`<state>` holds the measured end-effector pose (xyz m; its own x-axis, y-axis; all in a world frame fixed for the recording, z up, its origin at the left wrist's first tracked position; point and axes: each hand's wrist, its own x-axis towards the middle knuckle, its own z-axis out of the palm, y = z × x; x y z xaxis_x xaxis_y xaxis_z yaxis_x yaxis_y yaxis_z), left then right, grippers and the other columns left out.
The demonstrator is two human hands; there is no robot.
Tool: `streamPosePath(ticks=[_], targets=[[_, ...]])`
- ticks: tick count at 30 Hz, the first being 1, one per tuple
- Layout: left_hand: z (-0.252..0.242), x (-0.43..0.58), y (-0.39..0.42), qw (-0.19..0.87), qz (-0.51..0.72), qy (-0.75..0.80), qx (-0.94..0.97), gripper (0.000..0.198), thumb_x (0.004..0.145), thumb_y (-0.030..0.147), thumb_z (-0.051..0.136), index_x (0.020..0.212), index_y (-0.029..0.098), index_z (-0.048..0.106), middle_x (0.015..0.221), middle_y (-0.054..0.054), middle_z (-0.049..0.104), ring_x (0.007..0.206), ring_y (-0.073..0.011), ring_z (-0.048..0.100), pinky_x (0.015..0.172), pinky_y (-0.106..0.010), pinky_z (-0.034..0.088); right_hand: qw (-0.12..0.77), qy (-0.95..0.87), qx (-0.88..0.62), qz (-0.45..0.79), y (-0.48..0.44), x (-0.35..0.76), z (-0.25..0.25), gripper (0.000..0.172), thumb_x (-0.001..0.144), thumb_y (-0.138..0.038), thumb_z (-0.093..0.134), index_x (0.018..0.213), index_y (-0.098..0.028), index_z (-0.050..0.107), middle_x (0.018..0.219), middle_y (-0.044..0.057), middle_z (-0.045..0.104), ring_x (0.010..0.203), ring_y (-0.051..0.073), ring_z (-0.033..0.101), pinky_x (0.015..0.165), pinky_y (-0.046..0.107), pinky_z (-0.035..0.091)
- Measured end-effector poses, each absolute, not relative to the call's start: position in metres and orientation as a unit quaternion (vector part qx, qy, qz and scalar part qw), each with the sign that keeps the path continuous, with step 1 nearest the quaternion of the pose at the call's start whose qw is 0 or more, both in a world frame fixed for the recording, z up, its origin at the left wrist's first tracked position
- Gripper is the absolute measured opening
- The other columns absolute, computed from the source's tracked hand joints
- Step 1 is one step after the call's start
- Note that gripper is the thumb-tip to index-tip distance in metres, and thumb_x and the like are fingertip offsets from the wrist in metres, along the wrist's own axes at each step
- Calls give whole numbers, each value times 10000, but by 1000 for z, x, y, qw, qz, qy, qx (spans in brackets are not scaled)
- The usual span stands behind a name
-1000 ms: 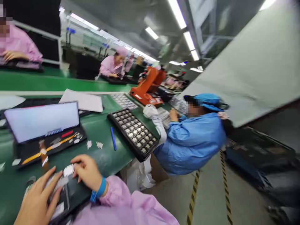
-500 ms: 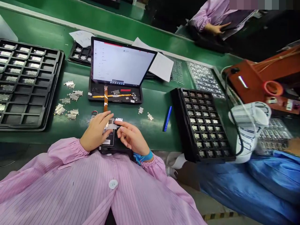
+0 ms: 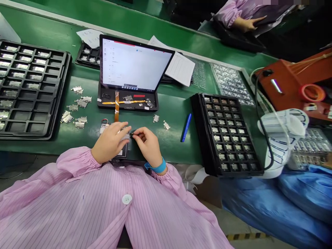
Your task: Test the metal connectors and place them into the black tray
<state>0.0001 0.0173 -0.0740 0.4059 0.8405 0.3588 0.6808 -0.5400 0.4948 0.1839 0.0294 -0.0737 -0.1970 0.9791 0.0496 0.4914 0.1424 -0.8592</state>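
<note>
My left hand (image 3: 110, 142) lies over a flat black electronic device (image 3: 121, 154) with a white-printed label, at the table's front edge. Its fingers are stretched out and rest on the device, hiding much of it. On the device's right side, my right hand (image 3: 149, 145), with a blue wrist strap, pinches a small black part (image 3: 131, 134) between thumb and index finger; its exact kind is too small to tell. An orange flat ribbon cable (image 3: 117, 109) runs from the device to a lit screen (image 3: 135, 67) propped on a black tray (image 3: 129, 108).
Small silver boards (image 3: 81, 102) lie loose on the left. A large black tray (image 3: 49, 135) of boards stands beyond them. To the right are a blue marker (image 3: 186, 128) and a stack of black trays (image 3: 199, 138). A co-worker's hand (image 3: 246, 24) shows at the back.
My right hand has gone from loosely spread fingers to a pinch at the device's right edge. A pale strip seen between the hands no longer shows. The camera view has shifted slightly.
</note>
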Motion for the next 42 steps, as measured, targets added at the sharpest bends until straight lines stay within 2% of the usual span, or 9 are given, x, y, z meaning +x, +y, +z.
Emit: streamPosePath(ticks=[5, 12, 17, 22, 26, 29, 32, 36, 42], targets=[[-56, 13, 26, 266, 278, 481, 788, 143, 896, 180, 599, 965, 185, 724, 875, -46, 743, 817, -213, 656, 748, -354, 518, 374, -602, -513, 483, 21, 193, -73, 93, 854, -294, 624, 905, -217, 612, 853, 27, 667, 736, 166, 614, 659, 294, 483], [-45, 21, 24, 443, 286, 507, 682, 96, 834, 204, 657, 811, 216, 750, 782, 9, 743, 699, -146, 639, 604, -248, 464, 320, -689, -510, 403, 17, 207, -64, 173, 879, -288, 609, 726, -210, 592, 697, -6, 613, 672, 152, 555, 639, 284, 410], [-47, 19, 24, 389, 314, 524, 689, 83, 833, 207, 673, 801, 224, 748, 806, 6, 751, 747, -162, 659, 674, -279, 489, 376, -668, -525, 369, 18, 222, -69, 183, 883, -302, 619, 724, -211, 609, 691, -8, 606, 672, 146, 553, 641, 280, 419], [-62, 17, 27, 211, 352, 496, 765, 135, 887, 191, 617, 906, 221, 747, 868, -30, 762, 867, -208, 675, 778, -363, 530, 521, -490, -571, 404, 20, 242, -68, 217, 905, -413, 592, 803, -225, 562, 702, -24, 604, 534, 105, 504, 464, 225, 397], [-78, 28, 22, 95, 228, 386, 889, 324, 849, 21, 537, 1101, 156, 690, 1270, -137, 654, 1254, -321, 548, 978, -534, 478, 451, -454, -517, 568, 10, 230, -58, 267, 862, -467, 647, 822, -215, 570, 794, 20, 681, 660, 134, 640, 498, 222, 486], [-77, 24, 17, 67, 202, 380, 900, 401, 846, 7, 510, 1218, 112, 617, 1425, -176, 520, 1375, -336, 421, 1087, -568, 391, 351, -440, -465, 683, 4, 216, -58, 292, 839, -476, 672, 791, -202, 583, 942, 59, 719, 830, 171, 693, 606, 257, 560], [-66, 3, 14, 64, 233, 438, 866, 365, 920, 106, 486, 1275, 135, 570, 1402, -154, 548, 1365, -308, 435, 1085, -540, 408, 328, -429, -452, 710, 9, 215, -63, 282, 829, -466, 687, 792, -198, 605, 1207, 87, 681, 1057, 218, 664, 757, 319, 589], [-51, -44, 13, 45, 249, 581, 774, 259, 917, 172, 532, 1156, 160, 631, 1244, -129, 645, 1182, -297, 570, 991, -495, 484, 427, -399, -480, 654, 31, 225, -73, 267, 827, -429, 703, 737, -211, 578, 1351, 62, 604, 1232, 242, 576, 861, 343, 564], [-49, -105, 9, 43, 186, 735, 651, 137, 826, 208, 671, 959, 178, 654, 993, -103, 631, 977, -312, 597, 849, -485, 516, 466, -417, -482, 614, 35, 219, -76, 227, 852, -396, 686, 758, -224, 572, 1134, 55, 691, 975, 181, 673, 757, 291, 550]])
